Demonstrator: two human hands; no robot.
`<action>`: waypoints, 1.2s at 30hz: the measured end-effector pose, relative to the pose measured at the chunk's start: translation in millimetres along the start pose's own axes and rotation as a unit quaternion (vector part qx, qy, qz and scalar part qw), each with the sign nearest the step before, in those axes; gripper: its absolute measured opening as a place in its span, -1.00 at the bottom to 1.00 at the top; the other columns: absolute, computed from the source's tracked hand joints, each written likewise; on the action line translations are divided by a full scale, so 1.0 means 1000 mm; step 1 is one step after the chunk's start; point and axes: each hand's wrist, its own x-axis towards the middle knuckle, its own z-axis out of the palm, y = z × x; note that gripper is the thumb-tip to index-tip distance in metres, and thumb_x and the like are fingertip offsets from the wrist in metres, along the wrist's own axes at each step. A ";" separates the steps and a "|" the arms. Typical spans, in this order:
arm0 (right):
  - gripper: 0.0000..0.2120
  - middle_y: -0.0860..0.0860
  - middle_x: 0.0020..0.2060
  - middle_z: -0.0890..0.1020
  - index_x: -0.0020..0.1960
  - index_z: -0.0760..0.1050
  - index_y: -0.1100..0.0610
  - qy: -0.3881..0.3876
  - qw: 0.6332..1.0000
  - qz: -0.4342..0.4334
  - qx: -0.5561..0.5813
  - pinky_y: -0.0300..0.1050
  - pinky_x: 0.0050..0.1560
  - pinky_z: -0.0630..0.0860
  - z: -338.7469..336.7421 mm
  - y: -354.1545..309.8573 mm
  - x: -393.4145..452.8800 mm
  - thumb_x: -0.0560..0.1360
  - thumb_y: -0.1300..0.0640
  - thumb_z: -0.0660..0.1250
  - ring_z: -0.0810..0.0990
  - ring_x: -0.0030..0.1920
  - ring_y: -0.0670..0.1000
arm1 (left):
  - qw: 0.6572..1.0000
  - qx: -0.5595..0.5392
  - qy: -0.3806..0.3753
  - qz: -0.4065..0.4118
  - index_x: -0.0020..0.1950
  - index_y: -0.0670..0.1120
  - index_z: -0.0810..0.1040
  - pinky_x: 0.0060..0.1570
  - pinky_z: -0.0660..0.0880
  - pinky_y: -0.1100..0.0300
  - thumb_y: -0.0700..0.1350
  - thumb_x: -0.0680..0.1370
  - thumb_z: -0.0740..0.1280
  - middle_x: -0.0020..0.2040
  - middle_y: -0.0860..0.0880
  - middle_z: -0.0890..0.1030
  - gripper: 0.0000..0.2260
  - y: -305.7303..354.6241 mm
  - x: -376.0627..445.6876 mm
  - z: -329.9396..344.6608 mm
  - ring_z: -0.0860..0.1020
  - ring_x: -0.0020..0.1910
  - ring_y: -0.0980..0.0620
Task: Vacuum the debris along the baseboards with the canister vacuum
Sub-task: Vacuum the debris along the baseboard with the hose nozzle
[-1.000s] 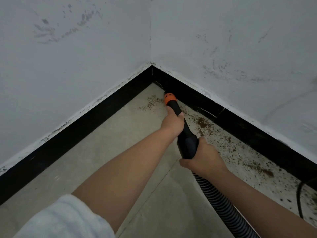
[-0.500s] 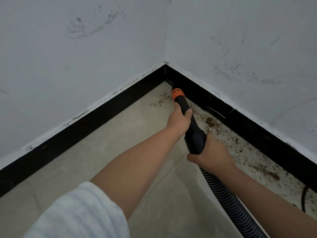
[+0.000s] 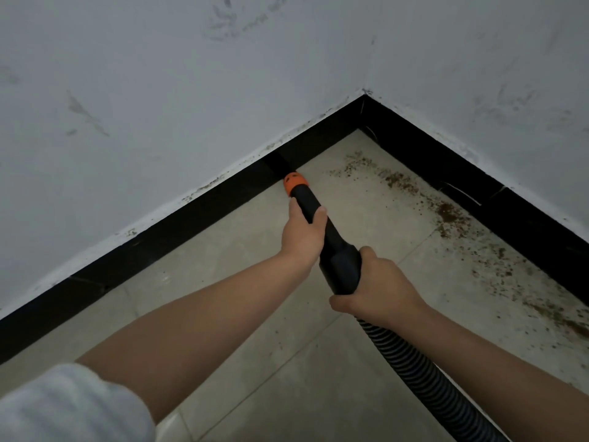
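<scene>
**No readable text in view**

Nothing legible appears anywhere in the head view. The orange collar (image 3: 295, 182) on the vacuum wand (image 3: 322, 231) carries a small dark mark, but it is too small and blurred to tell whether it is a letter, a symbol or a logo. The black handle section and the ribbed hose (image 3: 414, 368) show no brand or number. The smudges on the white walls (image 3: 159, 90) are scuffs, not writing, and the black baseboard (image 3: 191, 215) bears no label.
</scene>
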 end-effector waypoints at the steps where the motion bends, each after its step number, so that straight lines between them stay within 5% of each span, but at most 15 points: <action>1: -0.49 -0.06 -0.24 0.41 0.00 0.24 0.10 0.006 1.000 0.004 0.001 -0.21 -0.44 0.34 -0.001 0.003 0.002 0.27 -0.03 0.49 0.45 -0.30 -0.07 | 1.000 0.002 -0.011 -0.005 0.55 -0.03 -0.02 0.27 0.42 -0.03 -0.02 0.63 0.14 0.41 -0.12 0.35 -0.46 0.002 0.002 0.003 0.42 0.29 -0.14; 9: -0.53 -0.09 -0.22 0.40 0.02 0.30 0.10 0.035 0.996 0.035 0.075 -0.27 -0.43 0.28 -0.028 0.029 0.022 0.29 0.09 0.53 0.41 -0.28 -0.14 | 0.993 -0.081 -0.068 -0.054 0.54 0.01 -0.06 0.30 0.39 -0.08 -0.07 0.58 0.25 0.43 -0.13 0.31 -0.36 0.033 0.011 0.030 0.38 0.33 -0.18; 16: -0.52 0.00 -0.07 0.53 0.08 0.43 0.12 -0.103 0.991 -0.027 0.084 -0.27 -0.25 0.43 -0.022 0.033 0.016 0.24 0.21 0.56 0.49 -0.16 -0.12 | 0.992 -0.091 0.032 -0.075 0.52 -0.04 -0.30 0.29 0.33 0.11 -0.06 0.63 0.16 0.46 -0.12 0.28 -0.32 0.003 -0.024 0.016 0.38 0.34 -0.13; 20: -0.53 -0.01 -0.07 0.52 0.09 0.42 0.13 -0.162 0.983 -0.070 0.046 -0.27 -0.19 0.44 -0.010 0.012 0.012 0.27 0.20 0.55 0.50 -0.10 -0.05 | 0.983 -0.128 0.090 -0.095 0.53 -0.04 -0.28 0.35 0.34 0.02 -0.07 0.62 0.17 0.43 -0.13 0.32 -0.32 -0.014 -0.040 -0.013 0.41 0.32 -0.14; 26: -0.59 -0.15 -0.18 0.44 -0.09 0.33 -0.02 -0.234 0.961 -0.144 -0.004 -0.38 -0.33 0.34 0.023 -0.028 0.013 0.27 0.15 0.55 0.43 -0.22 -0.22 | 0.963 -0.151 0.187 -0.124 0.53 -0.04 -0.26 0.32 0.38 -0.03 -0.06 0.63 0.16 0.41 -0.13 0.34 -0.34 -0.045 -0.059 -0.060 0.43 0.29 -0.16; 31: -0.59 -0.14 -0.20 0.42 -0.07 0.32 0.01 -0.259 0.945 -0.193 -0.050 -0.35 -0.31 0.40 0.040 -0.052 0.012 0.28 0.11 0.54 0.48 -0.13 -0.06 | 0.948 -0.184 0.226 -0.128 0.54 0.00 -0.23 0.32 0.37 -0.07 -0.06 0.63 0.14 0.41 -0.13 0.33 -0.36 -0.065 -0.069 -0.086 0.42 0.30 -0.16; 36: -0.57 -0.14 -0.20 0.42 -0.05 0.32 0.03 -0.241 0.949 -0.187 -0.079 -0.34 -0.32 0.38 0.022 -0.044 0.007 0.27 0.09 0.54 0.46 -0.19 -0.12 | 0.954 -0.184 0.194 -0.133 0.53 0.00 -0.29 0.33 0.37 -0.06 -0.04 0.63 0.13 0.41 -0.13 0.34 -0.34 -0.058 -0.071 -0.074 0.42 0.30 -0.15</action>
